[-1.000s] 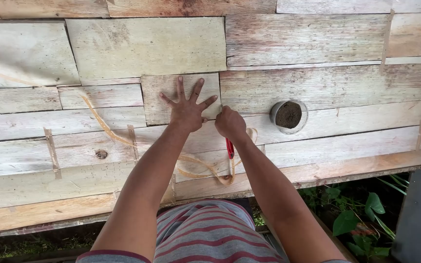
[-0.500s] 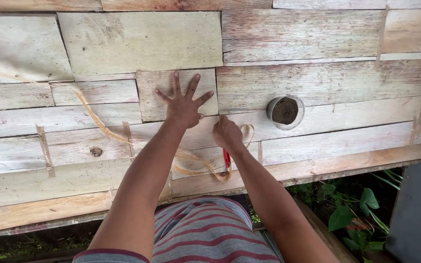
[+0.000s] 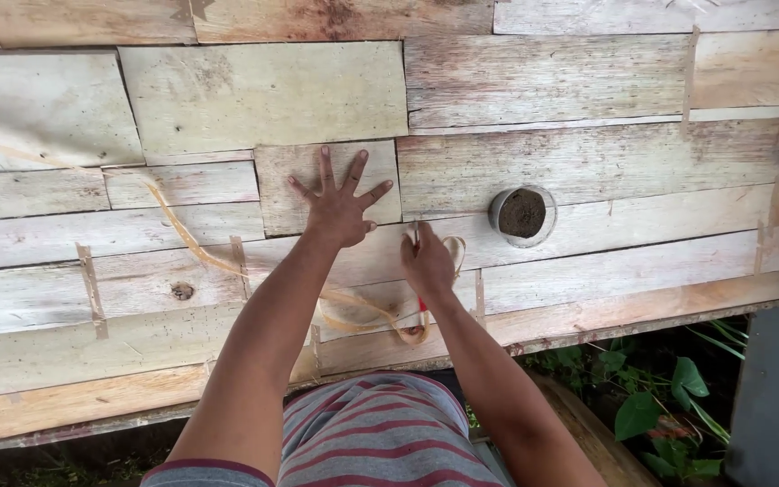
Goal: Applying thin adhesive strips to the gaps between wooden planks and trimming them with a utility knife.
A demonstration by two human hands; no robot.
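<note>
**Hand flat on a small board, other hand on a red-handled tool**

So the left hand (image 3: 340,206) is pressed flat on a small squarish wood piece (image 3: 326,185) in a surface of patched-together pale planks (image 3: 588,162), fingers (image 3: 325,165) spread wide like a fan. The wood piece sits just left of a round cup-like thing with dark stuff in it (image 3: 523,215), which is set into the planks.

The right hand (image 3: 427,264) is below and just right of the wood piece, between it and the cup, fingers curled together around a thin tool with a red handle (image 3: 421,305). The top of the tool pokes up out of the fist towards the wood piece's lower right corner and the red bit sticks out underneath. Can't tell exactly what kind of tool it is.

A long curly pale shaving or strip (image 3: 191,239) runs from left of the wood piece down past the wrists and loops under the right hand.

Below the plank edge there's a striped red and grey shirt (image 3: 380,442), and green leaves (image 3: 660,397) well below the cup
</note>
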